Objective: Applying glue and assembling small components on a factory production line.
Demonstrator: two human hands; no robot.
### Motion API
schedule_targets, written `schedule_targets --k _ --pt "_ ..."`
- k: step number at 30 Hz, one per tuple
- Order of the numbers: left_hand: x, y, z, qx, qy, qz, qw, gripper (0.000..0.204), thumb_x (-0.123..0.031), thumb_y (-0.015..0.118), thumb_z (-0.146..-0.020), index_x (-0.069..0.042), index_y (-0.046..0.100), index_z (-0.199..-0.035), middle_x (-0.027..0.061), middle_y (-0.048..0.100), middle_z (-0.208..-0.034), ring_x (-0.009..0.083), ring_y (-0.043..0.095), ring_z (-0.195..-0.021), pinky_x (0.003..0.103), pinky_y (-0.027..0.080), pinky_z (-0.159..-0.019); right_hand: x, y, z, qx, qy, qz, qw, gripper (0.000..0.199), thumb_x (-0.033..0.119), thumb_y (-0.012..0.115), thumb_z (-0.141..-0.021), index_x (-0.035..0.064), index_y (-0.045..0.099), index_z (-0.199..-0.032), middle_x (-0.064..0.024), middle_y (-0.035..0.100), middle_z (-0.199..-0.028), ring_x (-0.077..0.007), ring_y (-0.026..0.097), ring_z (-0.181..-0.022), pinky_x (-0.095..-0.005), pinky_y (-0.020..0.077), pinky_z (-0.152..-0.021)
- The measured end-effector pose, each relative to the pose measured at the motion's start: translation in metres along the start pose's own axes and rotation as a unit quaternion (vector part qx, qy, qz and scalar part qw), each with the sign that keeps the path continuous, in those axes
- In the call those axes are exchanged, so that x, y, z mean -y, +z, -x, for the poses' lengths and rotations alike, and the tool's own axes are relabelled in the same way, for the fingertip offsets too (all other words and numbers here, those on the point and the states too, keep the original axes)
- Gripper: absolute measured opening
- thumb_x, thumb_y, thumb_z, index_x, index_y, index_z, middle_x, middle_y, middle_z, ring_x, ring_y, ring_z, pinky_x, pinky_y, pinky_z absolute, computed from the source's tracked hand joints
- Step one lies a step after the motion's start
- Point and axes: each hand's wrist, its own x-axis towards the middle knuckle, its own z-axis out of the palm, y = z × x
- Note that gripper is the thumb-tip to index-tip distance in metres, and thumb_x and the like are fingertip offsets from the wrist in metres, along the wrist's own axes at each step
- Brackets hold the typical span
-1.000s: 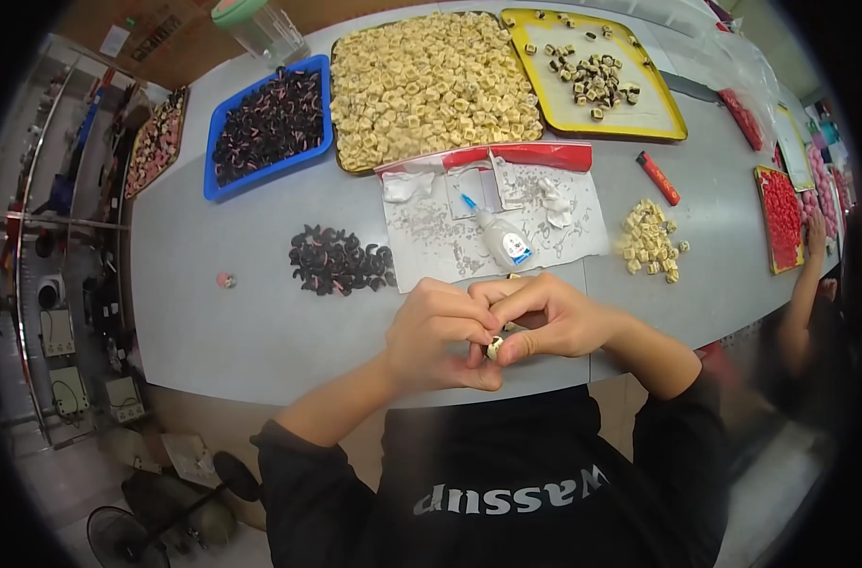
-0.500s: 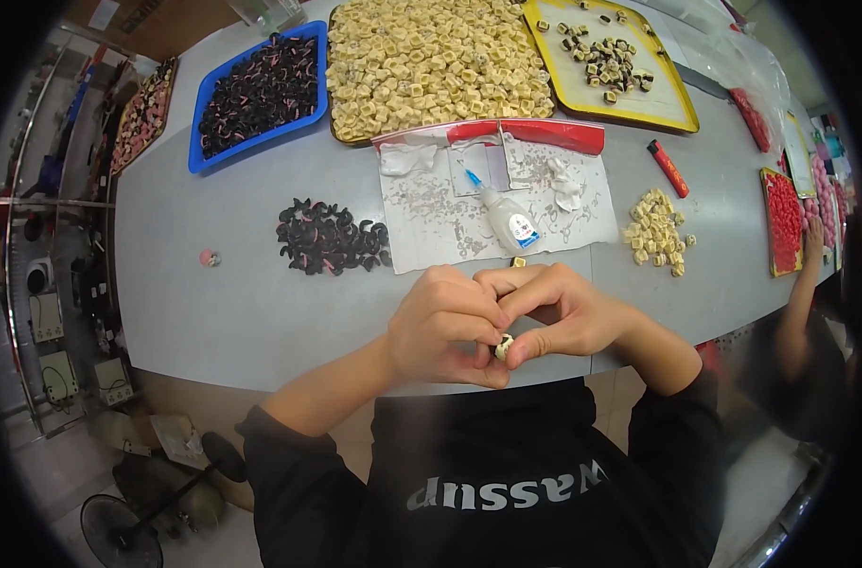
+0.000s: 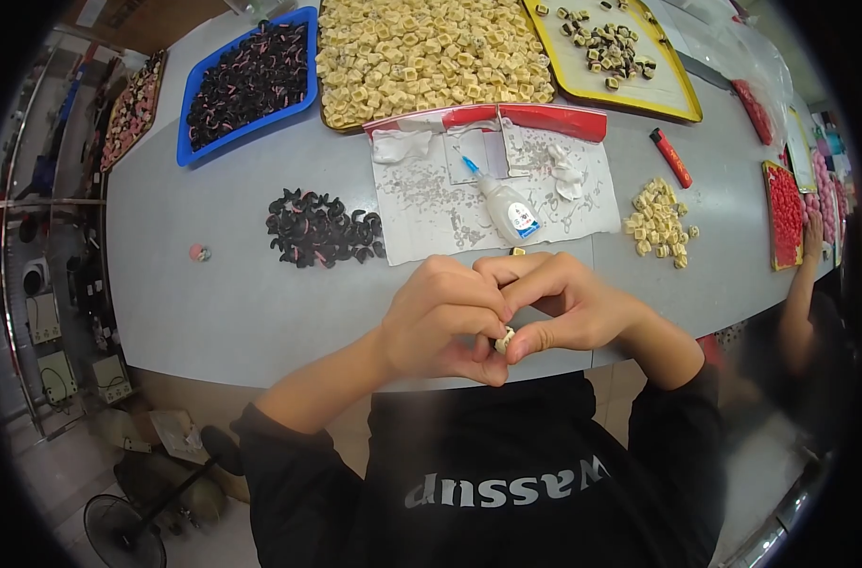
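Observation:
Close to the table's near edge, my left hand (image 3: 442,317) and my right hand (image 3: 575,308) meet, their fingers curled and touching. Pinched between the fingertips of both is a small cream piece (image 3: 506,339), partly hidden by the fingers. Just beyond my fingers lies another small cream piece (image 3: 518,252). A white sheet of paper (image 3: 412,237) covered in grey specks is spread ahead of my hands. On it rests a small clear glue bottle (image 3: 511,210) with a blue needle tip. To the left is a loose pile of black curved pieces (image 3: 319,227); to the right, a pile of cream cube-like pieces (image 3: 658,222).
Along the back stand a blue tray (image 3: 187,142) of black pieces, a broad heap of cream pieces (image 3: 436,57) and a yellow tray (image 3: 582,90) with black-and-cream pieces. A red lighter (image 3: 671,159) lies at right. Another person's hand (image 3: 811,237) is beside a red-filled tray (image 3: 784,213).
The cream piece has turned slightly between my fingertips, so less of its dark side shows. Both hands keep their grip in nearly the same place; the whole view has shifted a little.

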Motion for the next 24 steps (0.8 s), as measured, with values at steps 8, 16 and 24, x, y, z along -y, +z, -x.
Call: schedule_targets --k 8,16,24 --pt "0.012 0.002 0.008 -0.041 -0.137 0.132 0.981 0.029 0.000 0.066 -0.058 -0.005 0.049 -0.082 0.0061 0.052 -0.084 0.0160 0.050 -0.077 0.025 0.040 -0.068 0.006 -0.010 0.004 -0.126 -0.047 0.164 0.977 0.026 0.025 0.068 -0.076 0.0005 0.063 -0.084 -0.0079 0.054 -0.083 -0.0188 0.050 -0.083 -0.0304 0.0388 -0.075" --pt "0.015 -0.002 0.012 0.022 -0.314 0.462 0.829 0.032 0.010 0.055 -0.067 0.003 0.048 -0.098 0.0080 0.048 -0.100 0.0161 0.049 -0.096 0.032 0.041 -0.087 0.010 -0.009 -0.005 -0.160 -0.196 0.394 0.883 0.033 0.024 0.073 -0.069 0.0052 0.064 -0.094 -0.0097 0.053 -0.100 -0.0230 0.047 -0.096 -0.0354 0.0369 -0.085" --pt "0.006 -0.004 0.006 0.023 -0.412 0.502 0.760 0.030 0.008 0.053 -0.070 0.003 0.046 -0.100 0.0065 0.048 -0.099 0.0121 0.049 -0.092 0.027 0.045 -0.079 0.007 -0.009 -0.001 -0.140 -0.199 0.433 0.868 0.025 0.023 0.071 -0.069 0.0076 0.067 -0.088 -0.0057 0.058 -0.094 -0.0231 0.050 -0.092 -0.0352 0.0392 -0.083"
